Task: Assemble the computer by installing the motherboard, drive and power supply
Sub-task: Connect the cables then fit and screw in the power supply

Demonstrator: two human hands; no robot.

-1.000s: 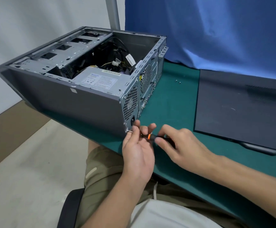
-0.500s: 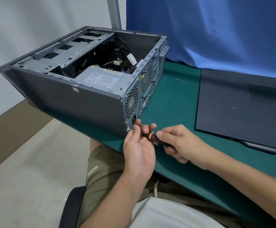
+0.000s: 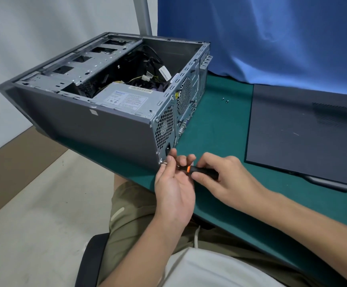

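A grey computer case (image 3: 89,129) lies on its side on the green table (image 3: 216,129), open at the top. The silver power supply (image 3: 127,99) sits in its near rear corner, with cables behind it. My right hand (image 3: 228,179) grips the black and orange handle of a screwdriver (image 3: 201,171). The tip points left at a screw on the case's lower rear corner (image 3: 161,161). My left hand (image 3: 174,187) pinches the screwdriver shaft near the tip, right at that corner.
The dark side panel (image 3: 305,133) lies flat on the table at the right. Two small screws (image 3: 224,100) lie on the mat between case and panel. A blue curtain (image 3: 272,38) hangs behind. The case overhangs the table's left edge.
My right hand has shifted its grip on the screwdriver handle, fingers rolling around it. The left hand stays at the corner screw. The case has not moved.
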